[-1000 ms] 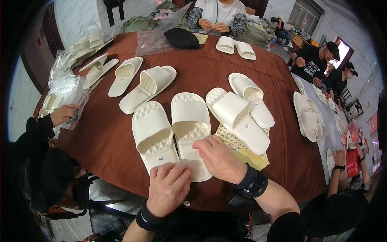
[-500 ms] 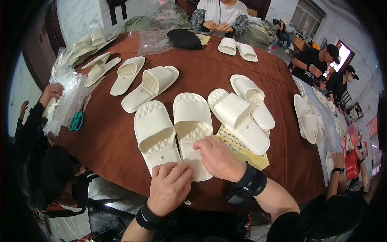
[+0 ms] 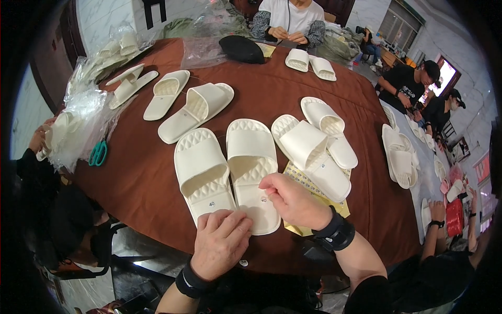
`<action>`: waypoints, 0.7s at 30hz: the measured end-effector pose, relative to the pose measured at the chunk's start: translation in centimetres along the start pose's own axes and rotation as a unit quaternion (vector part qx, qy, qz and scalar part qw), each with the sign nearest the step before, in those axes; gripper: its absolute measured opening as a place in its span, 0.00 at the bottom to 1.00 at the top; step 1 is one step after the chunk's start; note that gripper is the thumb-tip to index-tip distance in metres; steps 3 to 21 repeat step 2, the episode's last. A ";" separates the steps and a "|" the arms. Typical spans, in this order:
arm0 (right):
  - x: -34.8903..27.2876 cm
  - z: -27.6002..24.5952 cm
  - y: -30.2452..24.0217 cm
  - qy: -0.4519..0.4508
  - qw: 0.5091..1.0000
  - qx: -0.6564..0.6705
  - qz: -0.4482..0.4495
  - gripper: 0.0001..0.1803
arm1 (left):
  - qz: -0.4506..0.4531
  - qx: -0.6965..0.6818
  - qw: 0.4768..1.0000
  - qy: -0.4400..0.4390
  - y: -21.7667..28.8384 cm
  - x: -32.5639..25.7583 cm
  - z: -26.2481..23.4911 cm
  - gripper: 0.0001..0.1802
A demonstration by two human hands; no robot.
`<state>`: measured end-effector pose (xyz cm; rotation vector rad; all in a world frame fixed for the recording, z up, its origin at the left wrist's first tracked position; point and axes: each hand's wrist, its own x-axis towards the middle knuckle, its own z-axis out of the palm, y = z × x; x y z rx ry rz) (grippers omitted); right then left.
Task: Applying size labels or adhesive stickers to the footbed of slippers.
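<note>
Two cream slippers lie side by side before me, toes pointing away. My left hand (image 3: 222, 242) is curled over their heel ends, gripping the left slipper (image 3: 198, 162) and touching the right slipper (image 3: 252, 152). My right hand (image 3: 293, 201) hovers at the right slipper's heel, fingers drawn together; whatever is between them, if anything, is hidden. Beside its fingertips, a small printed label (image 3: 264, 199) shows on the insole. The left slipper's insole bears a similar label (image 3: 212, 204). Yellow label sheets (image 3: 300, 228) lie under another slipper pair (image 3: 327, 175) to the right.
More cream slippers (image 3: 196, 112) are spread over the brown-covered table (image 3: 141, 172). Teal-handled scissors (image 3: 98, 153) and clear plastic bags (image 3: 89, 118) are at the left. A black pouch (image 3: 241, 49) sits at the far side. Other people work around this table and another at right.
My right hand has drawn back slightly to the right, uncovering the label on the right slipper's insole. My left hand has stayed on the heels. At far left, a co-worker's hand has moved lower.
</note>
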<state>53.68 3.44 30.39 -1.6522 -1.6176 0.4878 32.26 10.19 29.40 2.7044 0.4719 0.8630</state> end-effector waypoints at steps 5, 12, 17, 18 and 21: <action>0.1 -0.6 -0.2 -0.015 0.999 0.026 0.023 0.09 | -0.001 -0.002 1.000 0.001 0.0 0.0 0.1 0.16; 0.1 -0.6 -0.2 -0.015 0.999 0.026 0.023 0.09 | -0.001 -0.002 1.000 0.001 0.0 0.0 0.1 0.16; 0.1 -0.6 -0.2 -0.015 0.999 0.026 0.023 0.09 | -0.001 -0.002 1.000 0.001 0.0 0.0 0.1 0.16; 0.1 -0.6 -0.2 -0.015 0.999 0.026 0.023 0.09 | -0.001 -0.002 1.000 0.001 0.0 0.0 0.1 0.16; 0.1 -0.6 -0.2 -0.015 0.999 0.026 0.023 0.09 | -0.001 -0.002 1.000 0.001 0.0 0.0 0.1 0.16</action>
